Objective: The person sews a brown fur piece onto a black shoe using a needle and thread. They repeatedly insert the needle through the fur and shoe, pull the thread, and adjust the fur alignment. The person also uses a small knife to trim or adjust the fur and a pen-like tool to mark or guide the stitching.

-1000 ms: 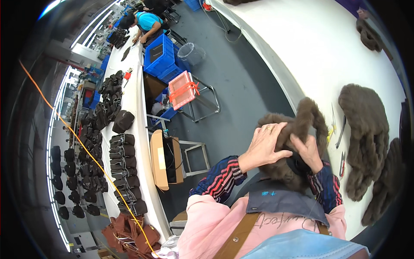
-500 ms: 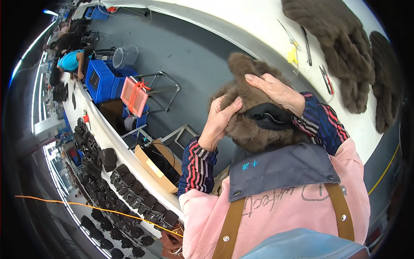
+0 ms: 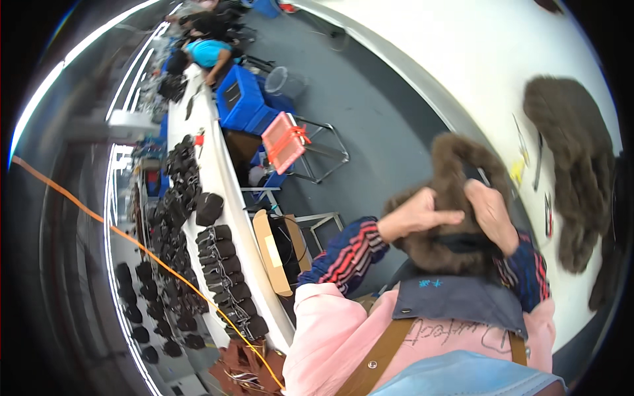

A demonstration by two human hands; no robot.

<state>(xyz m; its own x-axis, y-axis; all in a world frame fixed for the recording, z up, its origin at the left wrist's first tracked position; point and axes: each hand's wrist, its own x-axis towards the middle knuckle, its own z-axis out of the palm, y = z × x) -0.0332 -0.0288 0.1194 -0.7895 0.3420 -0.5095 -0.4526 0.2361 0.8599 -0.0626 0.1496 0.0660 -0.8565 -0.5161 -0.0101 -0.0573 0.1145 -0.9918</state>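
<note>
"How do the hands stand?"

"The left hand (image 3: 417,216) is partly closed on a fur piece (image 3: 452,188), thumb laid straight across it, other fingers blurred or hidden. The right hand (image 3: 490,214) is curled tight on its right side, thumb uppermost."

"And the fur?"

"Deep brown pile, soft and plush, with a thick loop at its far end and a smooth black lining (image 3: 462,243) nearer the chest. It's held in the air before the apron (image 3: 459,303), just beside the table (image 3: 489,59)."

"Which way does it point?"

"Loop away from the person; the long axis runs roughly outward from the chest, though blur softens its outline."

"What's beyond?"

"On the white tabletop, slim scissors (image 3: 549,214) with red on the handles, a straight black pen (image 3: 538,162), then a bigger brown pelt (image 3: 578,171), its length running away from the person. Across the grey floor, a metal-legged stool (image 3: 284,142) has a flat pink seat tied with red ribbon."
</note>
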